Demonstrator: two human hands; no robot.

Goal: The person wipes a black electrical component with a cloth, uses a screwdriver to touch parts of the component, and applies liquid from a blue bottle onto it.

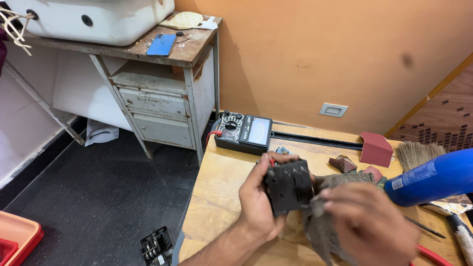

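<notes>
1. Right now my left hand [258, 199] is closed around a black, boxy plastic electrical part with ribbed slots [289, 186], thumb on its upper edge and fingers wrapped behind it, holding it up just above the light wooden desk [217, 197].
2. My right hand [367, 221] is blurred in the picture; it grips a grey-brown piece of coarse cloth [322, 231] and presses it against the right side of the black part.
3. That cloth hangs down from my right hand toward the desk, and another stretch of it lies across the desk behind the part.
4. Just behind the part, near the far edge of the desk, sits a black analogue test meter with a round dial and a pale scale window [244, 132]; a red lead [213, 134] loops off its left side.
5. To my right a blue cylindrical can [431, 178] pokes in from the edge of the view, lying over a straw-coloured brush [419, 153].
6. A dark red wedge-shaped block [375, 149] rests near the wall, well apart from my hands.
7. Down on the dark floor, beside the desk's left corner, lies another black slotted part [156, 245].
8. Across the room a worn metal table with drawers [162, 103] carries a blue phone [161, 45].
</notes>
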